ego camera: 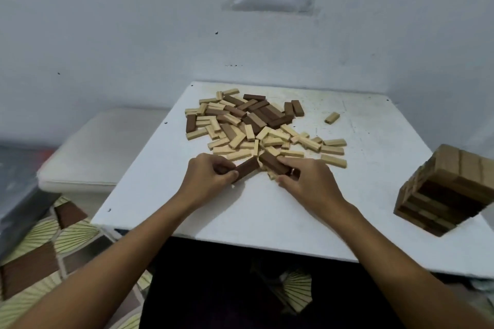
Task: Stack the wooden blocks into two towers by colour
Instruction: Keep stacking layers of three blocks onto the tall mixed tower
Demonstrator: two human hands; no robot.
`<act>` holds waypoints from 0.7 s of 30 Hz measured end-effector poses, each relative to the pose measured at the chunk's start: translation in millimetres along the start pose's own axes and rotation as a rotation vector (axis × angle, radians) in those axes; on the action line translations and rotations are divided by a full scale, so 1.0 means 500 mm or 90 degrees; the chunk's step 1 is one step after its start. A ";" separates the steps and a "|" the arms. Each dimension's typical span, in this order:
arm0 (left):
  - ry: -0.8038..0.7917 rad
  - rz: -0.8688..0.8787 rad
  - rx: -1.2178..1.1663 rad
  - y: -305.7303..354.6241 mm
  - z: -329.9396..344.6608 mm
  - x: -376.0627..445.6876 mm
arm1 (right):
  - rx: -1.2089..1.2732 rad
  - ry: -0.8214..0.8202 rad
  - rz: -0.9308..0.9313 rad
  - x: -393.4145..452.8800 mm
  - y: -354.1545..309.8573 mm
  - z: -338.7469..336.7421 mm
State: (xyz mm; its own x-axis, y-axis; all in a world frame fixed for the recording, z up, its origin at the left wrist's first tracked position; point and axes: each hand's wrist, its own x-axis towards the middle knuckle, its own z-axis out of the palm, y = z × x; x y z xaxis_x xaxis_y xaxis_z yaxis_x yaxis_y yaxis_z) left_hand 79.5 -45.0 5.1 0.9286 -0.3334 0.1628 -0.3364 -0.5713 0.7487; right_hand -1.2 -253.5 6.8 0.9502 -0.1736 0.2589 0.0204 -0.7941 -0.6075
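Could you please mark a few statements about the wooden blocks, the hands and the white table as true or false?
1. The left hand holds a dark brown wooden block. True.
2. The right hand lies flat on the white table, away from all blocks. False: its grip is on another dark brown block at the near edge of the pile.
3. A single light wooden block lies apart, right of the loose pile of blocks. True.
4. The stacked block tower stands at the table's left edge. False: it stands near the right edge.
5. The loose pile holds only light blocks. False: it mixes light and dark ones.
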 end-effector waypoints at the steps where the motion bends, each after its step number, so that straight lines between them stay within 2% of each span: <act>1: -0.002 -0.009 0.001 -0.002 -0.003 -0.019 | -0.008 -0.016 -0.005 -0.017 -0.007 0.003; 6: 0.014 -0.036 0.058 -0.008 -0.018 -0.075 | -0.054 -0.041 -0.016 -0.066 -0.018 0.020; 13: -0.018 -0.058 0.094 -0.001 -0.011 -0.103 | 0.107 -0.020 0.076 -0.070 -0.003 -0.012; 21: -0.056 0.015 0.136 0.032 0.030 -0.101 | 0.115 -0.080 0.099 -0.086 0.063 -0.076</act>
State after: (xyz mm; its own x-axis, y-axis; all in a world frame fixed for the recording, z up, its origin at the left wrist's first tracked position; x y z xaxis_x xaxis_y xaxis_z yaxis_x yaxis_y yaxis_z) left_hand 24.9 -48.5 -0.8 0.9061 -0.4071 0.1155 -0.3922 -0.7053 0.5906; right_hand -53.4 -293.0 5.2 0.9773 -0.2021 0.0638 -0.0838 -0.6448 -0.7597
